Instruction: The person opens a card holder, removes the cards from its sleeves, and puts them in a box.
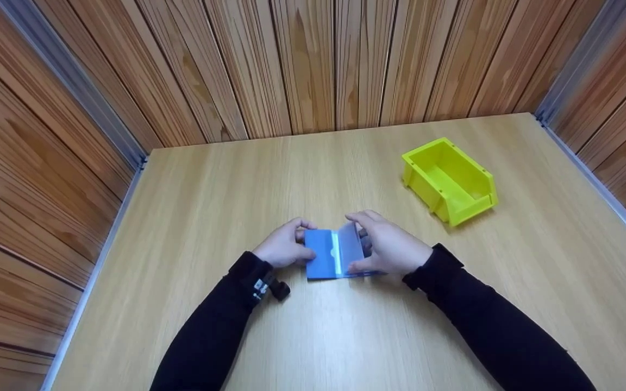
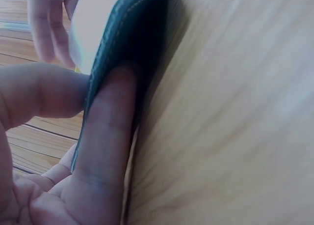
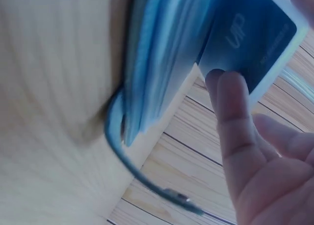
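A blue card holder lies spread on the table between both hands. My left hand pinches its left cover, thumb on top; in the left wrist view a finger reaches under the stitched cover edge. With my right hand I hold a raised translucent sleeve on the right side, thumb near its lower edge. A dark card marked VIP shows there in the right wrist view, fingers against it. Stacked sleeves and a strap with a metal snap sit beside it.
A yellow plastic bin stands at the back right of the wooden table, its low front turned towards the near right. Wood-plank walls enclose the back and both sides, with metal rails along the side edges.
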